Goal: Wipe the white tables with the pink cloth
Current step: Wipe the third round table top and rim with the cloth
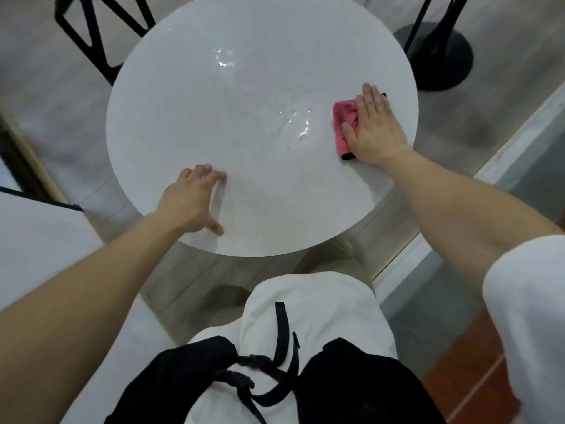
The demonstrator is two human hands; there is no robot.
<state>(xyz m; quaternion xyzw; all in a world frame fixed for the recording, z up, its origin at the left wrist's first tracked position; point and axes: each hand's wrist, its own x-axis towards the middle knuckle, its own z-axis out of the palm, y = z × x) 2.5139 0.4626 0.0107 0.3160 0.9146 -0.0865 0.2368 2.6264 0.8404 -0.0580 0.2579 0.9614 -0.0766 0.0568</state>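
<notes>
A round white table (250, 191) fills the middle of the head view. Wet patches glisten near its centre and toward its far side. A folded pink cloth (344, 117) with a dark edge lies on the table's right side. My right hand (374, 127) lies flat on the cloth, fingers stretched out, and hides most of it. My left hand (191, 203) rests on the table near its front left edge, fingers spread, with nothing in it.
A black chair frame (101, 29) stands at the far left of the table. A black round pedestal base (440, 56) stands at the far right. Another white table corner (36, 237) is at my left. A raised floor ledge (516, 142) runs along the right.
</notes>
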